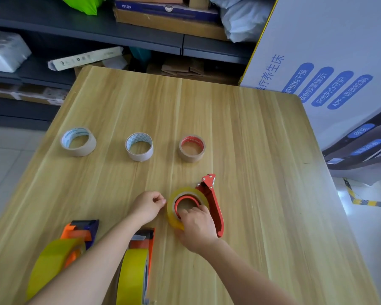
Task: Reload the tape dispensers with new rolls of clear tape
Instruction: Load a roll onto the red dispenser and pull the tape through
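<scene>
A red dispenser (213,201) lies flat on the wooden surface (262,150), right of the middle and closer to the near edge than the far one. Its long axis runs near to far, with the cutter head pointing at the far edge and the handle end toward the near edge. A roll of clear tape (185,192) sits on its hub, lying flat with its hole facing up. The right hand (196,227) grips this roll from the near side, fingers hooked into the core and thumb against the outer wall. The left hand (146,206) hovers just left of the roll with thumb and forefinger pinched together; whether a tape end is between them cannot be told. By the near left corner stand an orange and purple dispenser (84,230) and an orange and black dispenser (145,238), each carrying a yellowish roll. Toward the far edge, three nearly spent rolls (140,156) lie in a row.
</scene>
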Demonstrator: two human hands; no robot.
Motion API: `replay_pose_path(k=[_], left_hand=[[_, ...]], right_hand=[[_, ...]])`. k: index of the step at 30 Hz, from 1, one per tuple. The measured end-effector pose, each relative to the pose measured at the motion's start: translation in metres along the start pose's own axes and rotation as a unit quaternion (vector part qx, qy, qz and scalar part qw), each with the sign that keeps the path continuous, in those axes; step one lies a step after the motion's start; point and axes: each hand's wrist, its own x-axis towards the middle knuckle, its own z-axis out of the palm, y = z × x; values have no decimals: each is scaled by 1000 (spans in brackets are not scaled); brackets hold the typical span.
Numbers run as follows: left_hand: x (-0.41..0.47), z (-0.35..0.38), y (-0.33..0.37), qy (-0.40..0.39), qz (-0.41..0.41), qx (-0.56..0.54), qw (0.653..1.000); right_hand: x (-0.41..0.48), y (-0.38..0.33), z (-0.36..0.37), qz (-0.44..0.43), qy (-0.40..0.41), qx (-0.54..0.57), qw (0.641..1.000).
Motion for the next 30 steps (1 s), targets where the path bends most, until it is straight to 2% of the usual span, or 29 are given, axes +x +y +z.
replay_pose_path(k=[4, 6, 9, 12, 16, 18, 19, 23, 27, 30], left_hand=[[-6, -8, 14, 14, 36, -147, 988], [-11, -13, 29, 8, 25, -252, 967], [-18, -21, 55, -57, -12, -375, 925], [-24, -26, 74, -33, 9, -330, 943], [-41, -20, 97, 52, 57, -260, 963], [-51, -17, 107, 102, 92, -176, 975], [-56, -18, 112, 123, 112, -127, 978], [-71, -35, 125, 115, 164, -4, 980], [-76, -60, 132, 103, 188, 43, 976], [-81, -74, 139, 131, 205, 43, 969]], right_hand=[[-1, 8, -18, 11, 22, 152, 988], [-3, 13, -31, 28, 13, 287, 957], [-9, 17, -50, 52, -12, 440, 896], [-15, 20, -62, 69, -31, 518, 852], [-20, 15, -76, 103, -35, 648, 754], [-20, 11, -81, 130, -16, 691, 711], [-22, 9, -84, 137, -8, 700, 701], [-32, 1, -95, 99, 11, 715, 692], [-40, -8, -108, 75, 34, 662, 745], [-47, -16, -117, 61, 64, 629, 773]])
